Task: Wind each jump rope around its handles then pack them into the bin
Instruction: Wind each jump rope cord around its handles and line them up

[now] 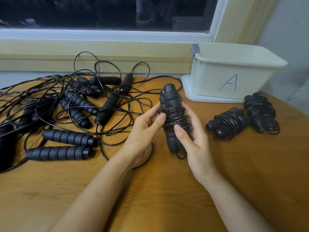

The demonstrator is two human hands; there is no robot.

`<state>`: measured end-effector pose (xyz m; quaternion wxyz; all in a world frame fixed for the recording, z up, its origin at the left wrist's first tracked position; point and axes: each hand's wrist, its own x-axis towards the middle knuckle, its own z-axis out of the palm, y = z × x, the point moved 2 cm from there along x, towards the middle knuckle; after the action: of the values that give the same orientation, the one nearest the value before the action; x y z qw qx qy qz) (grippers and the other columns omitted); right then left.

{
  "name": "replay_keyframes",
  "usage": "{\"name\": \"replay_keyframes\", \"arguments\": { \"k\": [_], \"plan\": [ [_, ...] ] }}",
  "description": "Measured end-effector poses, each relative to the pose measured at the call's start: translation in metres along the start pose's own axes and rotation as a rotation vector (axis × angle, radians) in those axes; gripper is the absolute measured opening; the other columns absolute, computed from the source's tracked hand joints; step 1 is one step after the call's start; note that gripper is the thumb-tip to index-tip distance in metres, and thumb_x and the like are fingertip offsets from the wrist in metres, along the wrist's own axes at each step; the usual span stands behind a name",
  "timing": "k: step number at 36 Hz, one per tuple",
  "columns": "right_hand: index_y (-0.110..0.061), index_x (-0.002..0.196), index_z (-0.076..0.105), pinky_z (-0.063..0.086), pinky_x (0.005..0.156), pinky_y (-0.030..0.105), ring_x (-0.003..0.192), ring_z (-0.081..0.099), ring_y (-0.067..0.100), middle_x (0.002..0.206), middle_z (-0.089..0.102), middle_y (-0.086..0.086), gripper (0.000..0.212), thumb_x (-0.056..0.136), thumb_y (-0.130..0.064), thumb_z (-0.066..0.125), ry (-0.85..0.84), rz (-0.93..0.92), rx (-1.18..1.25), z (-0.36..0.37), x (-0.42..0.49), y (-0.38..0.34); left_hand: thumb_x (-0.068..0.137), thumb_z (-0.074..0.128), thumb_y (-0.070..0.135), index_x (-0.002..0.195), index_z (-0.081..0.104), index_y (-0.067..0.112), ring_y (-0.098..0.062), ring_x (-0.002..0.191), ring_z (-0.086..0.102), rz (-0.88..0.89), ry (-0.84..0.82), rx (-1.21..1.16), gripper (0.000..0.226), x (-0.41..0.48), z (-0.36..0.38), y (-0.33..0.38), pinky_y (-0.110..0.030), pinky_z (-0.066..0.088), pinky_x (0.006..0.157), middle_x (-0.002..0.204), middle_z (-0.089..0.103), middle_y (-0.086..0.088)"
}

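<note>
Above the wooden table I hold a wound jump rope, its two black foam handles side by side with thin black cord coiled round their middle. My left hand grips it from the left, thumb on the coils. My right hand holds it from the right, thumb pressed on the lower coils. Two wound ropes lie on the table to the right. A cream bin marked "A" stands at the back right on its lid.
A tangle of unwound ropes with several black handles and looping cords covers the left half of the table. A window sill and wall run along the back. The table's right edge lies just beyond the wound ropes.
</note>
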<state>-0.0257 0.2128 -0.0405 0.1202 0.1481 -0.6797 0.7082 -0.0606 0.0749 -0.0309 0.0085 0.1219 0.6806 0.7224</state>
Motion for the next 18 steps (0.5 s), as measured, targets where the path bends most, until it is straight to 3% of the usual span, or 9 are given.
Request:
{"name": "replay_keyframes", "arguments": {
  "k": [5, 8, 10, 12, 15, 18],
  "plan": [
    [-0.03, 0.136, 0.046, 0.045, 0.096, 0.018, 0.124, 0.055, 0.001, 0.126, 0.064, -0.021, 0.039, 0.098, -0.025, 0.053, 0.0, 0.047, 0.099, -0.002, 0.003, 0.0, 0.098, 0.05, 0.004, 0.145, 0.039, 0.007, 0.007, 0.107, 0.063, 0.001, 0.029, 0.051, 0.049, 0.001, -0.006, 0.001, -0.008, 0.046, 0.084, 0.1, 0.072, 0.024],
    [-0.035, 0.135, 0.045, 0.043, 0.1, 0.018, 0.128, 0.051, 0.0, 0.132, 0.059, -0.02, 0.039, 0.098, -0.029, 0.053, 0.0, 0.04, 0.068, -0.004, 0.002, 0.001, 0.095, 0.054, 0.002, 0.142, 0.044, 0.005, 0.005, 0.1, 0.066, 0.011, 0.076, 0.054, 0.048, -0.001, -0.007, 0.004, -0.006, 0.047, 0.08, 0.095, 0.074, 0.017],
    [-0.04, 0.133, 0.046, 0.038, 0.105, 0.017, 0.132, 0.045, -0.001, 0.137, 0.047, -0.027, 0.038, 0.096, -0.033, 0.053, 0.022, -0.004, -0.048, -0.005, 0.003, 0.003, 0.092, 0.057, 0.002, 0.139, 0.048, 0.005, 0.002, 0.099, 0.068, 0.025, 0.109, 0.046, 0.049, -0.002, -0.007, 0.006, -0.006, 0.047, 0.079, 0.096, 0.075, 0.012],
    [-0.036, 0.133, 0.048, 0.037, 0.104, 0.014, 0.131, 0.043, -0.003, 0.134, 0.043, -0.031, 0.039, 0.094, -0.032, 0.051, 0.03, -0.021, -0.096, -0.007, 0.005, 0.004, 0.088, 0.062, 0.006, 0.136, 0.052, 0.007, 0.001, 0.098, 0.068, 0.039, 0.145, 0.041, 0.049, -0.003, -0.009, 0.008, -0.005, 0.046, 0.079, 0.093, 0.076, 0.011],
    [-0.027, 0.141, 0.046, 0.038, 0.107, 0.019, 0.133, 0.044, 0.0, 0.141, 0.048, -0.014, 0.046, 0.095, -0.031, 0.051, 0.008, 0.0, -0.068, -0.007, 0.004, 0.004, 0.081, 0.067, 0.012, 0.131, 0.057, 0.008, 0.0, 0.096, 0.069, 0.055, 0.183, 0.026, 0.051, -0.004, -0.011, 0.01, -0.004, 0.045, 0.079, 0.087, 0.076, 0.011],
    [-0.034, 0.145, 0.039, 0.035, 0.115, 0.033, 0.139, 0.04, 0.005, 0.149, 0.047, -0.011, 0.049, 0.098, -0.028, 0.049, 0.006, -0.019, -0.085, -0.005, 0.003, 0.003, 0.073, 0.071, 0.017, 0.13, 0.058, 0.005, -0.003, 0.093, 0.071, 0.071, 0.203, 0.012, 0.06, -0.004, -0.01, 0.013, -0.003, 0.046, 0.077, 0.084, 0.076, 0.01]
  ]
}}
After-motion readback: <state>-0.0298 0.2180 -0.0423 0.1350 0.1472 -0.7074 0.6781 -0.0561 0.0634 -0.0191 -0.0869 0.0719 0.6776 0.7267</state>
